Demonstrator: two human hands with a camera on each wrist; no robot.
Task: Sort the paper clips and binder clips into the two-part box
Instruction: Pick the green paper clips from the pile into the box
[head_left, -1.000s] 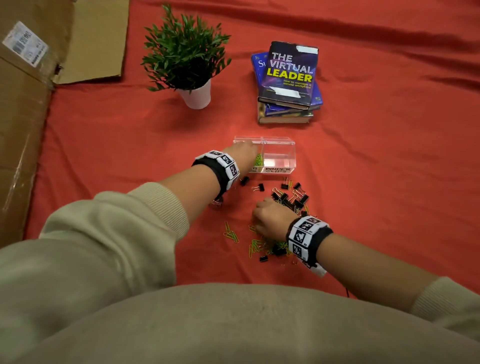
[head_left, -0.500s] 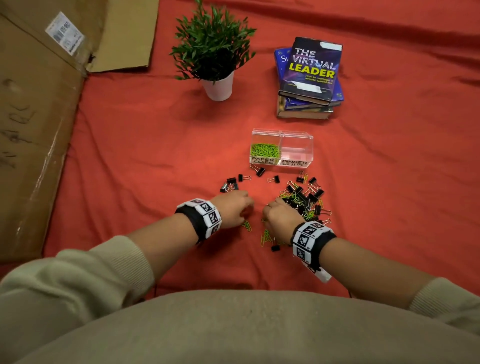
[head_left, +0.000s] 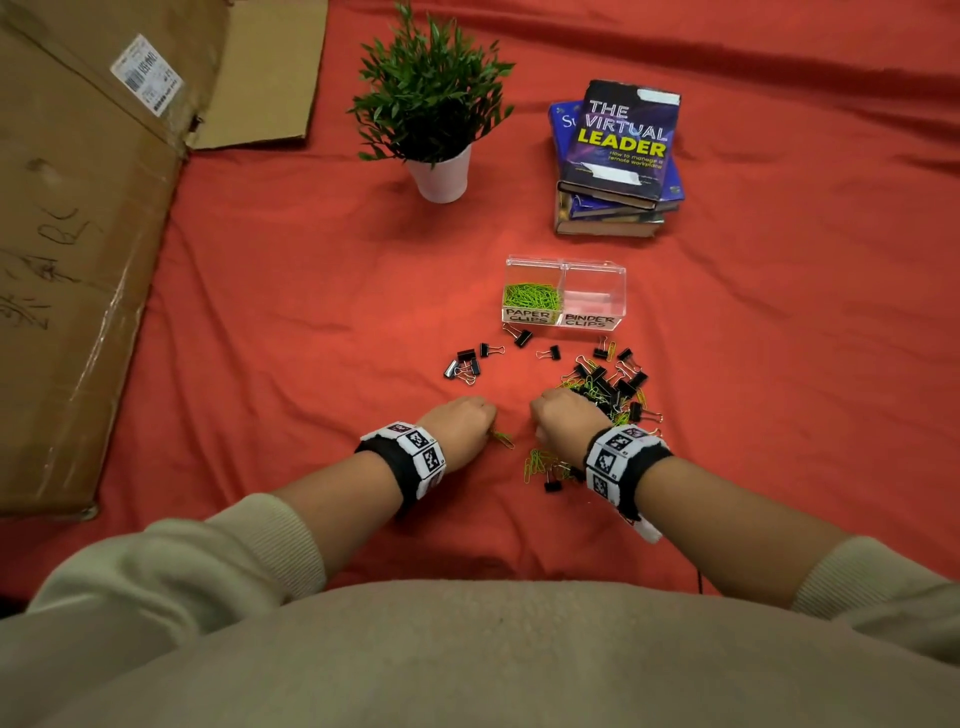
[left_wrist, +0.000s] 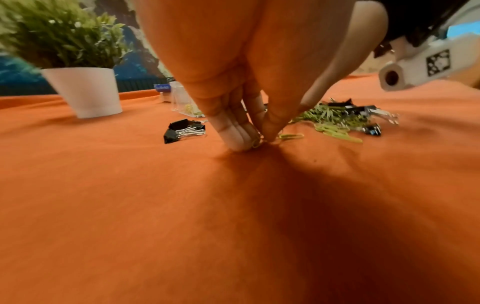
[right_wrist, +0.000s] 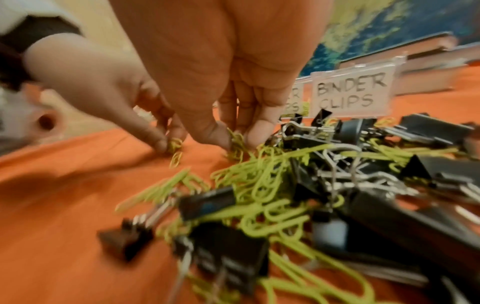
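Green paper clips (head_left: 543, 463) and black binder clips (head_left: 605, 382) lie mixed in a loose pile on the red cloth (head_left: 311, 312) that covers the tabletop. The left hand (head_left: 460, 431) is lowered to the cloth, its fingers (left_wrist: 239, 131) and thumb drawn narrow, pinching a small bunch of paper clips (right_wrist: 175, 145) against the fabric. One more paper clip (left_wrist: 291, 136) lies just beside the thumb tip. The right hand (head_left: 563, 423) is lowered at the near edge of the pile, thumb and fingers (right_wrist: 255, 133) closed narrow on a cluster of paper clips (right_wrist: 237, 147). The two hands are near each other without touching.

Beyond the fingers of both hands stands the clear two-part box (head_left: 565, 270). Its left compartment, labelled PAPER CLIPS, holds green paper clips (head_left: 531, 296); the right compartment, labelled BINDER CLIPS, shows no clips. A few separate binder clips (head_left: 464, 366) lie ahead of the left fingers, between them and the box.

Farther beyond stand a potted plant (head_left: 431, 119) and a stack of books (head_left: 618, 161). Flattened cardboard (head_left: 78, 260) lies well to the left.
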